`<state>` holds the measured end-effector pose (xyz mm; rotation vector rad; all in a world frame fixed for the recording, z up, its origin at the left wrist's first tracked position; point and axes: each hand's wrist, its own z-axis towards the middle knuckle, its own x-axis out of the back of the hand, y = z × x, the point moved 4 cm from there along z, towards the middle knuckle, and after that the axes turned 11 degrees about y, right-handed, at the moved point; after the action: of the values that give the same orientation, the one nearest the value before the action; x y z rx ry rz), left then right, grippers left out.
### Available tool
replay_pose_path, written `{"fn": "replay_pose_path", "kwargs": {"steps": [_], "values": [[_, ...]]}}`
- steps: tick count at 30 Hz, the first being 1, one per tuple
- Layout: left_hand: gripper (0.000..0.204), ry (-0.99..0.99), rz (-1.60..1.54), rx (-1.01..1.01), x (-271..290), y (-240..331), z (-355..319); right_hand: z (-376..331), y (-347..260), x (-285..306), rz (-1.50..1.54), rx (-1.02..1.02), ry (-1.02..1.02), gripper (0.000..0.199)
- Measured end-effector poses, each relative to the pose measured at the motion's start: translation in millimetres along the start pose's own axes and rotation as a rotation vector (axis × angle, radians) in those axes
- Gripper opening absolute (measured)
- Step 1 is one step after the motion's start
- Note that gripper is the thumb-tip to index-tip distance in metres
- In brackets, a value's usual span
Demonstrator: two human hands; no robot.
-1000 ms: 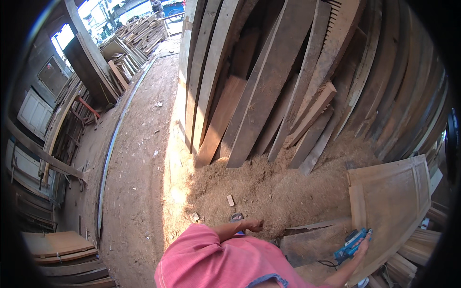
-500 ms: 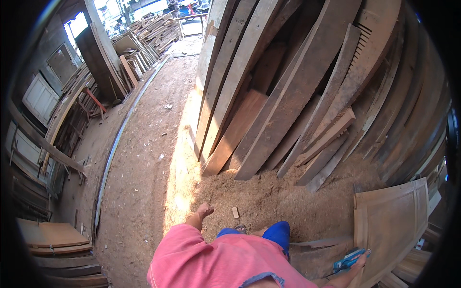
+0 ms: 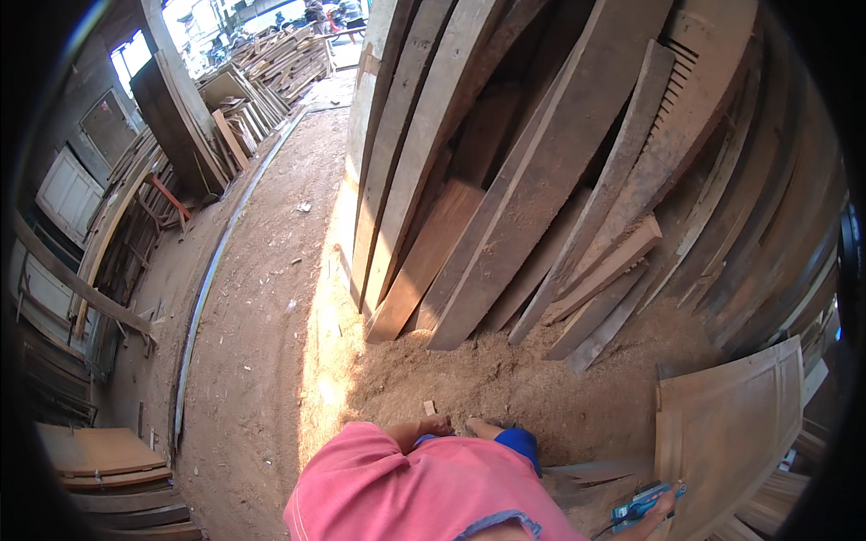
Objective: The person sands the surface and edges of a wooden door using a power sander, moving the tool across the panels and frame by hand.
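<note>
My right hand (image 3: 665, 501) is wrapped round a teal hand-held power tool (image 3: 640, 507), low at the right. The tool is beside the near edge of a wooden door panel (image 3: 722, 442), which leans at a tilt; whether they touch I cannot tell. My left hand (image 3: 437, 424) is in front of my body at the lower middle, beside my leg. It is small in view and its fingers cannot be made out. A small pale wood offcut (image 3: 428, 408) lies on the sawdust just beyond it.
Long rough planks (image 3: 532, 216) lean in a row ahead and to the right. Sawdust (image 3: 397, 379) covers the ground at their feet. A metal rail (image 3: 194, 334) runs along the left of the dirt floor. Stacked panels (image 3: 104, 451) lie at lower left, with a wood pile (image 3: 289, 63) far back.
My left hand has swung right and in towards my legs, near the offcut. The view has shifted slightly. My right hand still holds the power tool by the panel.
</note>
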<state>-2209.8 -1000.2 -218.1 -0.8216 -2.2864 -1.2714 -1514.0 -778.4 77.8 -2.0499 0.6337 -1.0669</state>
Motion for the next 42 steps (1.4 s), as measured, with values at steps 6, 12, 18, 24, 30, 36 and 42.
{"fn": "replay_pose_path", "kwargs": {"steps": [6,12,18,24,30,36,42], "values": [[0.046,0.012,0.039,0.194,77,24,93,-27,0,42,0.058,-0.020,0.076,0.064],[0.041,0.103,0.362,-0.306,124,92,174,-54,-39,17,0.016,0.084,0.041,0.055],[0.062,0.142,0.369,-0.445,113,346,189,-62,-19,30,0.039,0.007,0.212,0.051],[0.066,-0.003,0.420,-1.215,33,534,178,-78,-24,17,0.098,-0.014,0.192,0.046],[0.065,-0.051,0.437,-1.475,-46,646,214,-85,-33,13,0.115,-0.030,0.236,0.041],[0.065,0.113,0.590,-1.422,-78,687,295,-82,-35,27,0.123,-0.047,0.169,0.042],[0.099,0.097,0.650,-0.695,-32,677,367,-85,-57,31,0.245,-0.139,0.166,0.039]]}}
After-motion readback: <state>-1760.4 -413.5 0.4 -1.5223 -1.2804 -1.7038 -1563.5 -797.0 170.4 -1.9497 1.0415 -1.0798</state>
